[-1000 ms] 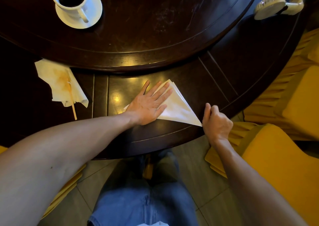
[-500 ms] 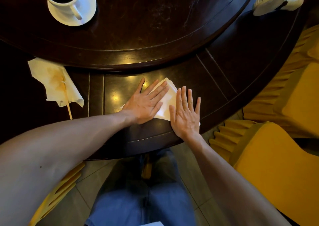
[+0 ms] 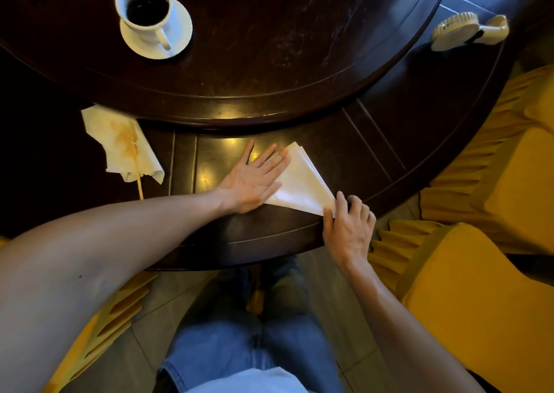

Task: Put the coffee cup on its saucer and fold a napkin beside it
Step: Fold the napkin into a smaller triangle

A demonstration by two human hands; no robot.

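Note:
A white coffee cup (image 3: 146,10) full of dark coffee stands on its white saucer (image 3: 180,34) at the far left of the raised round centre of the dark wooden table (image 3: 299,47). A white napkin (image 3: 302,182), folded into a triangle, lies on the table's lower outer ring near me. My left hand (image 3: 254,179) lies flat, fingers spread, on the napkin's left part. My right hand (image 3: 347,227) pinches the napkin's near right corner at the table edge.
A stained, crumpled paper napkin (image 3: 120,143) with a wooden stir stick (image 3: 138,179) lies to the left on the outer ring. A beige brush-like object (image 3: 461,31) sits at the far right. Yellow-covered chairs (image 3: 479,272) stand to my right and left.
My right hand, flat on the napkin half a second ago, has slid back to the near right corner and closed its fingers on it. My left hand keeps pressing.

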